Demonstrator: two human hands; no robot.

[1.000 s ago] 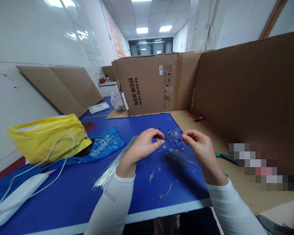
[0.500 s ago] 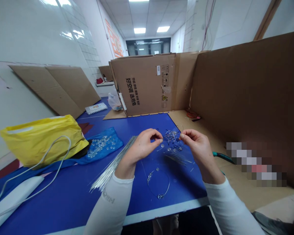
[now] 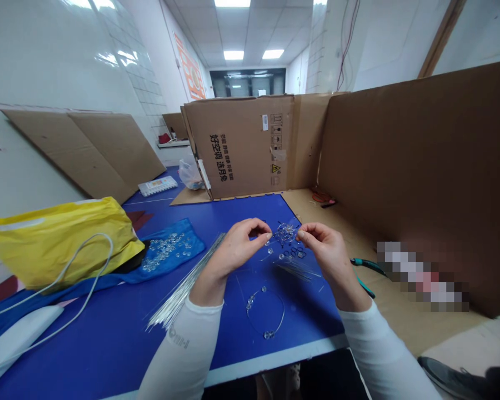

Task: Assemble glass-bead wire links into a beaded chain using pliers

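Observation:
My left hand (image 3: 246, 244) is closed in a pinch, thumb against forefinger, on what looks like a thin wire (image 3: 276, 236). A small clear bead (image 3: 269, 251) shows just below those fingertips. Opposite it, my right hand (image 3: 321, 244) pinches too, apparently on the same fine wire; the exact grip is too small to make out. Behind the fingertips lies a tangled pile of wire pieces and beads (image 3: 285, 231). Dark rings (image 3: 299, 253) and short loose wires (image 3: 296, 270) lie beneath. Closer to me, a wire loop with clear beads (image 3: 269, 335) rests on the blue table (image 3: 229, 358).
A long bundle of silvery wires (image 3: 170, 303) lies beside my left forearm. Clear beads (image 3: 164, 253) sit on blue cloth near a yellow bag (image 3: 62, 239) and a white corded device (image 3: 20, 339). Green-handled pliers (image 3: 369, 265) lie right, on cardboard. Tall cardboard (image 3: 241, 150) stands behind.
The whole view has shifted slightly, so the scene sits a little further left. Both hands keep their pinches, and their fingertips are about as far apart as before.

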